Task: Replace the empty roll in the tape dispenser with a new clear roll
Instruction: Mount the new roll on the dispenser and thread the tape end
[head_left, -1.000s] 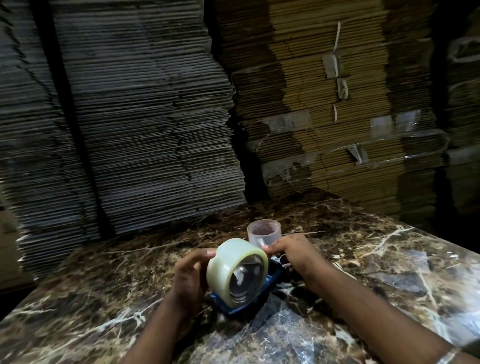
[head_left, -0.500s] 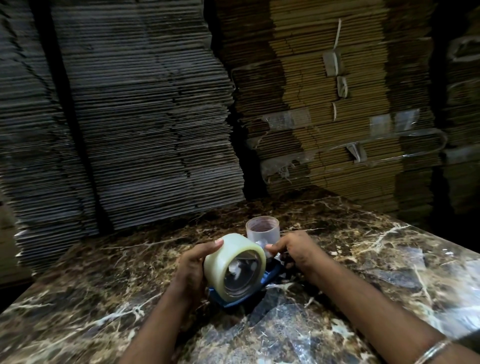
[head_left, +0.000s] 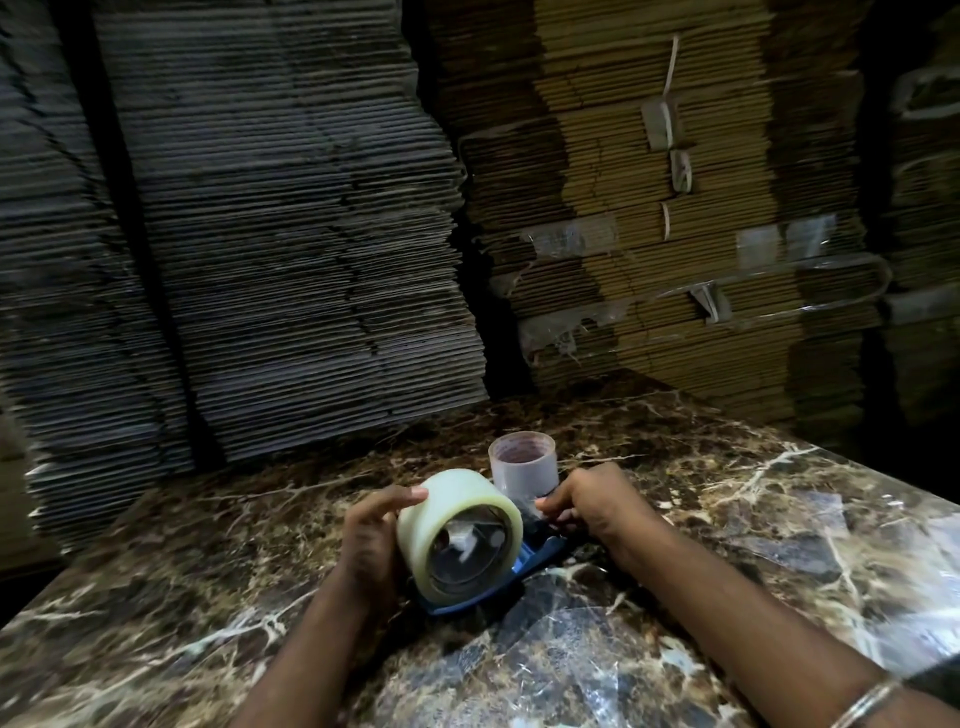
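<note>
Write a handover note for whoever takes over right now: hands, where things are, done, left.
Left hand: wrapped around the new clear roll, thumb on top, steadying it.
Right hand: fingertips pinched at the dispenser's front end, just past the roll; what they hold is too small to tell.
Blue tape dispenser: lying on the marble table, under the roll.
Empty core: out, standing upright on the table just behind the hands.
Done: old core removed; new roll appears to sit on the dispenser.
Left: likely find the tape end, feed it through to the front, check the roll is seated.
</note>
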